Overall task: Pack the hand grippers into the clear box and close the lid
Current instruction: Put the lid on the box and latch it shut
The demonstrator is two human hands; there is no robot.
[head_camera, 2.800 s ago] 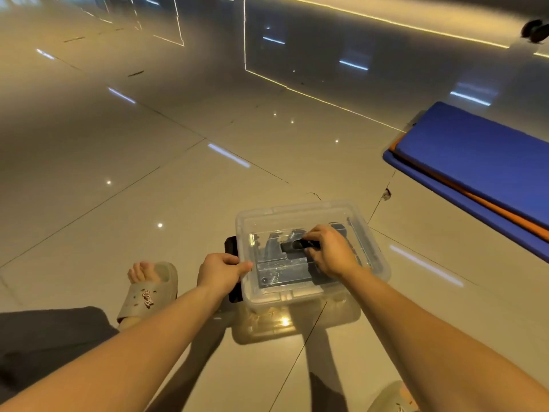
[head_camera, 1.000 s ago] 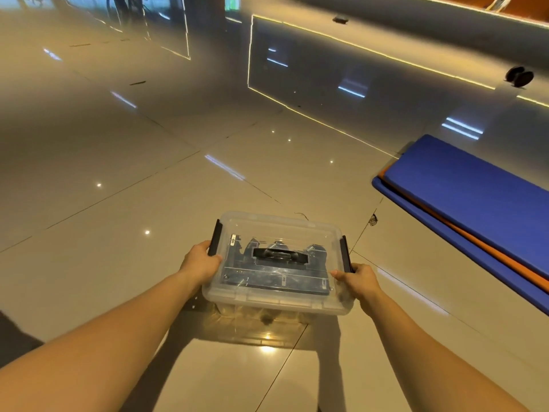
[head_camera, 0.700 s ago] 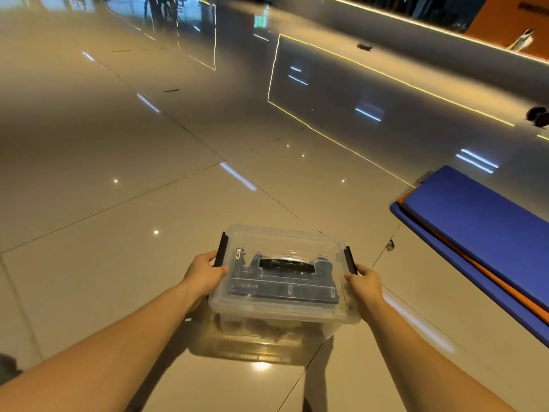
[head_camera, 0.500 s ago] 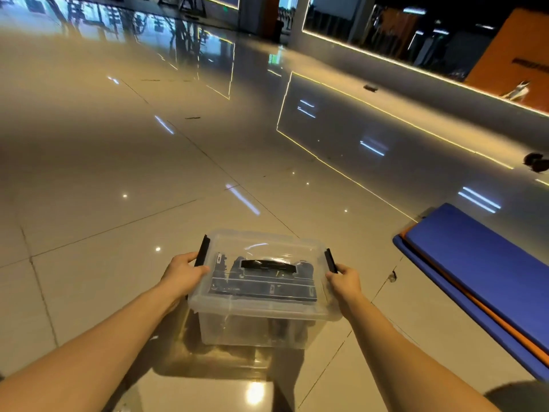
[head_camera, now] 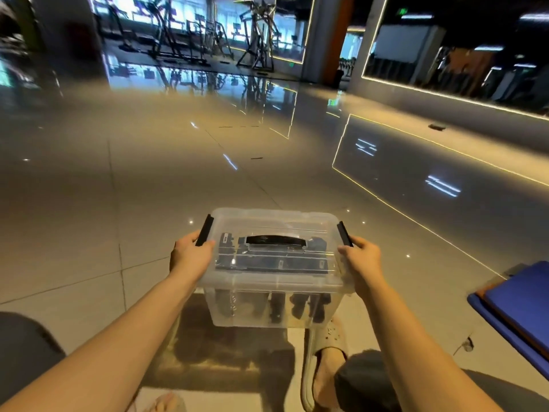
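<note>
A moment ago the clear box (head_camera: 276, 310) sat on the floor with your right grip (head_camera: 361, 260) on top of it. Now it hangs between your two grips, lifted off the tiles, and your view has risen with it to take in the gym machines (head_camera: 184, 34) far beyond. Your left grip (head_camera: 190, 257) curls round the box's left rim, thumb on top and fingers underneath, and your right grip clamps the opposite rim the same way, so both are closed on the box. The lid (head_camera: 273, 221) sits on top, its black carry handle (head_camera: 276, 240) midway between your grips. The hand grippers (head_camera: 297, 307) show as dark shapes through the front wall, lower than both grips. This suggests the packing is done and the lid is on. Check the fastening, though. The left latch (head_camera: 205, 230) stands just above your left thumb and the right latch (head_camera: 344, 233) just above your right grip. Both slant out from the lid, and I cannot tell whether they have snapped shut. If they have not, the lid could shift while you carry it. The blue mat (head_camera: 523, 301) lies outside your right grip, and your sandal (head_camera: 323, 352) is on the floor (head_camera: 89, 233) beneath the box.
</note>
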